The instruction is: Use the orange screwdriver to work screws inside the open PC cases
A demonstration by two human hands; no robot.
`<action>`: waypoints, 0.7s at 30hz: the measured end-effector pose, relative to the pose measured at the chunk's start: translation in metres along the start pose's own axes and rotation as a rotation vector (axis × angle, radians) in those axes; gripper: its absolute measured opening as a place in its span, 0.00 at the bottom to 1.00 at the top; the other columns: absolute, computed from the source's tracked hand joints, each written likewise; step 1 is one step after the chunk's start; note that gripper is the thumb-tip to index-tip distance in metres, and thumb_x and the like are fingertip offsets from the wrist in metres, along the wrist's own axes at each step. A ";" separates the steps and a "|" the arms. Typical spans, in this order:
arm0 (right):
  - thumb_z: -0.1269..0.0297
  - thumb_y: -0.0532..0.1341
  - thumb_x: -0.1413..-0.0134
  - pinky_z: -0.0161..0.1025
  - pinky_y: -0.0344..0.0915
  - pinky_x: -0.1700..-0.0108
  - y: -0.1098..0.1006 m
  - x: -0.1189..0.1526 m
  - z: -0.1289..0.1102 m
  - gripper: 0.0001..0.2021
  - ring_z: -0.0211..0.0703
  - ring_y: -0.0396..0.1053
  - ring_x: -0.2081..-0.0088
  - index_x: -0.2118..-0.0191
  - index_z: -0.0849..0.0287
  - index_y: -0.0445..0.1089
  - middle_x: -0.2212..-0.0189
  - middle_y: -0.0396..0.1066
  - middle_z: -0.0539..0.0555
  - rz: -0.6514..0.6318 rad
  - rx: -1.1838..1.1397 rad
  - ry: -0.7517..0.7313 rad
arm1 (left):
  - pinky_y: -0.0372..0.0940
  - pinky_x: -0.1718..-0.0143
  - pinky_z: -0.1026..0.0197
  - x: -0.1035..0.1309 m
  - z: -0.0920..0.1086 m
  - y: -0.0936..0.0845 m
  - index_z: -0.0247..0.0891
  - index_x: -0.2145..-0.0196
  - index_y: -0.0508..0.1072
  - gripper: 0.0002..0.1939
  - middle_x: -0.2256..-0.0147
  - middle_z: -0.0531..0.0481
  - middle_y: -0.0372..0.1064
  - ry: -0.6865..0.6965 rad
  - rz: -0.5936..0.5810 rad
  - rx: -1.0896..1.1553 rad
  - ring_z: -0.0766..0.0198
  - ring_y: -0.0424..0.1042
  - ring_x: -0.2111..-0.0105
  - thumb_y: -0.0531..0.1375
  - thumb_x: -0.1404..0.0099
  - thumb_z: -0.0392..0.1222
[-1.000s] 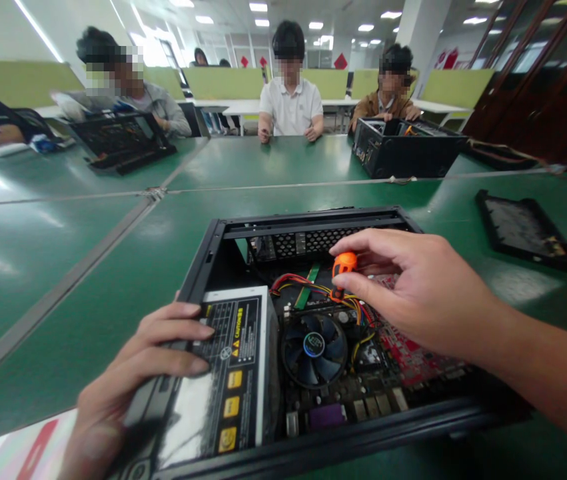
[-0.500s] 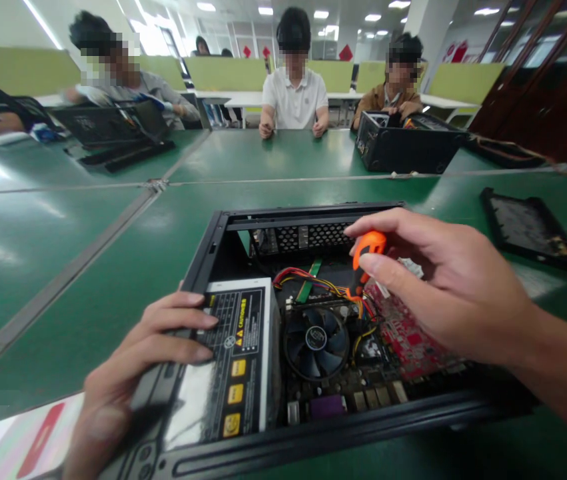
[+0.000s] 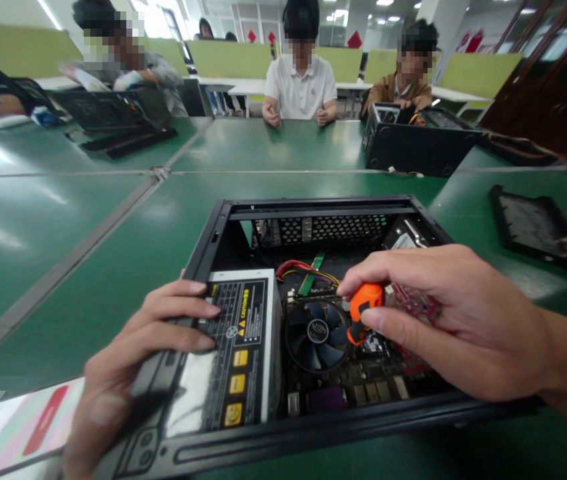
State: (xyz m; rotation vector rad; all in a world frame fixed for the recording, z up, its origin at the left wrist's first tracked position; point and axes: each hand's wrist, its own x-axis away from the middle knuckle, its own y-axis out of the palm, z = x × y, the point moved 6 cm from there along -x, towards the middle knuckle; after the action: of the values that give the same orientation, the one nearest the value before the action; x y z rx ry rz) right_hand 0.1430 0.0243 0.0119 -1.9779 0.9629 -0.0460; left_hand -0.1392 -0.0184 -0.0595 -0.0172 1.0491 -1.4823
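An open black computer case (image 3: 283, 437) lies on the green table. My left hand (image 3: 138, 353) grips its left edge, fingers resting over the labelled power supply (image 3: 243, 333). In my right hand (image 3: 453, 320), thumb and fingers pinch an orange and black screwdriver (image 3: 367, 303), held tilted just right of the round black fan (image 3: 318, 333). Its tip is hard to make out. A red circuit board (image 3: 420, 300) is partly hidden behind my right hand. Red and yellow cables (image 3: 303, 267) and a green strip (image 3: 312, 277) lie behind the fan.
A black panel (image 3: 533, 223) lies at the right. Across the table (image 3: 203, 213), people sit by other black cases, one at the left (image 3: 113, 117) and one at the right (image 3: 418, 143). A white and red printed item (image 3: 28, 427) is at bottom left.
My right hand has moved down and toward me with the screwdriver, from near the cables to beside the fan. My left hand stays on the case edge. The view has shifted slightly.
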 end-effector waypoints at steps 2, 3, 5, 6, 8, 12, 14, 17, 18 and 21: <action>0.71 0.60 0.41 0.35 0.70 0.60 0.000 0.000 -0.001 0.09 0.39 0.73 0.65 0.56 0.57 0.73 0.64 0.77 0.51 0.000 0.004 -0.009 | 0.55 0.38 0.44 0.000 0.002 0.001 0.50 0.63 0.77 0.22 0.57 0.50 0.74 0.021 -0.007 0.051 0.48 0.66 0.48 0.46 0.31 0.59; 0.71 0.60 0.41 0.36 0.70 0.61 -0.001 0.000 -0.001 0.09 0.39 0.74 0.65 0.56 0.57 0.73 0.64 0.77 0.51 0.001 0.006 -0.006 | 0.54 0.38 0.45 0.000 0.003 0.001 0.50 0.62 0.77 0.20 0.57 0.50 0.74 0.031 -0.010 0.077 0.48 0.66 0.48 0.48 0.31 0.56; 0.70 0.60 0.41 0.37 0.70 0.61 -0.001 0.001 0.000 0.09 0.41 0.74 0.65 0.56 0.56 0.73 0.63 0.77 0.52 0.007 0.013 0.007 | 0.54 0.38 0.47 0.000 0.003 0.001 0.49 0.62 0.77 0.16 0.56 0.51 0.74 0.037 -0.013 0.075 0.49 0.65 0.47 0.50 0.32 0.51; 0.70 0.59 0.41 0.38 0.71 0.61 -0.001 0.001 0.001 0.10 0.42 0.74 0.64 0.55 0.55 0.73 0.63 0.77 0.52 0.008 0.016 0.010 | 0.55 0.38 0.47 0.000 0.003 0.002 0.49 0.62 0.77 0.15 0.56 0.51 0.74 0.040 -0.016 0.075 0.50 0.65 0.47 0.51 0.32 0.49; 0.70 0.59 0.41 0.38 0.71 0.60 -0.001 0.001 0.000 0.10 0.43 0.74 0.63 0.55 0.55 0.72 0.62 0.77 0.52 0.011 0.013 -0.013 | 0.55 0.38 0.48 0.000 0.004 0.001 0.48 0.62 0.77 0.14 0.56 0.51 0.73 0.050 -0.019 0.076 0.50 0.65 0.47 0.51 0.33 0.47; 0.71 0.60 0.43 0.36 0.70 0.59 0.000 0.000 -0.003 0.10 0.40 0.74 0.64 0.55 0.56 0.72 0.63 0.77 0.50 0.017 -0.001 -0.062 | 0.55 0.38 0.48 0.000 0.003 0.000 0.48 0.61 0.77 0.15 0.56 0.51 0.73 0.063 -0.024 0.073 0.51 0.65 0.47 0.50 0.34 0.46; 0.68 0.64 0.45 0.36 0.70 0.62 0.000 0.000 -0.003 0.07 0.39 0.73 0.67 0.59 0.55 0.73 0.66 0.77 0.49 0.022 0.015 -0.055 | 0.55 0.38 0.49 0.000 0.003 0.000 0.48 0.62 0.77 0.15 0.56 0.51 0.74 0.069 -0.022 0.070 0.51 0.65 0.47 0.50 0.34 0.46; 0.66 0.67 0.47 0.35 0.69 0.66 0.000 0.001 -0.005 0.05 0.38 0.72 0.70 0.63 0.55 0.74 0.70 0.76 0.48 -0.002 0.011 -0.065 | 0.56 0.38 0.49 0.000 0.003 0.001 0.47 0.62 0.77 0.16 0.55 0.51 0.74 0.070 -0.026 0.069 0.52 0.65 0.46 0.49 0.33 0.45; 0.66 0.66 0.46 0.35 0.69 0.66 0.000 0.001 -0.005 0.05 0.38 0.73 0.70 0.63 0.55 0.75 0.69 0.77 0.49 -0.018 -0.003 -0.071 | 0.56 0.38 0.49 0.000 0.002 0.001 0.47 0.62 0.77 0.16 0.55 0.51 0.74 0.068 -0.027 0.069 0.52 0.65 0.46 0.49 0.34 0.45; 0.71 0.63 0.46 0.35 0.72 0.62 -0.002 0.002 -0.004 0.11 0.41 0.76 0.64 0.56 0.55 0.76 0.62 0.79 0.50 -0.073 -0.020 -0.061 | 0.58 0.40 0.48 0.000 0.001 0.001 0.47 0.65 0.77 0.15 0.58 0.51 0.75 0.040 0.020 0.033 0.52 0.68 0.48 0.50 0.36 0.44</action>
State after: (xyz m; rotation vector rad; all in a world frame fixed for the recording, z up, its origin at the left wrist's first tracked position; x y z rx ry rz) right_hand 0.1441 0.0203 0.0154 -2.0208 0.8555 -0.0171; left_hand -0.1376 -0.0188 -0.0594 0.0468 1.0534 -1.4868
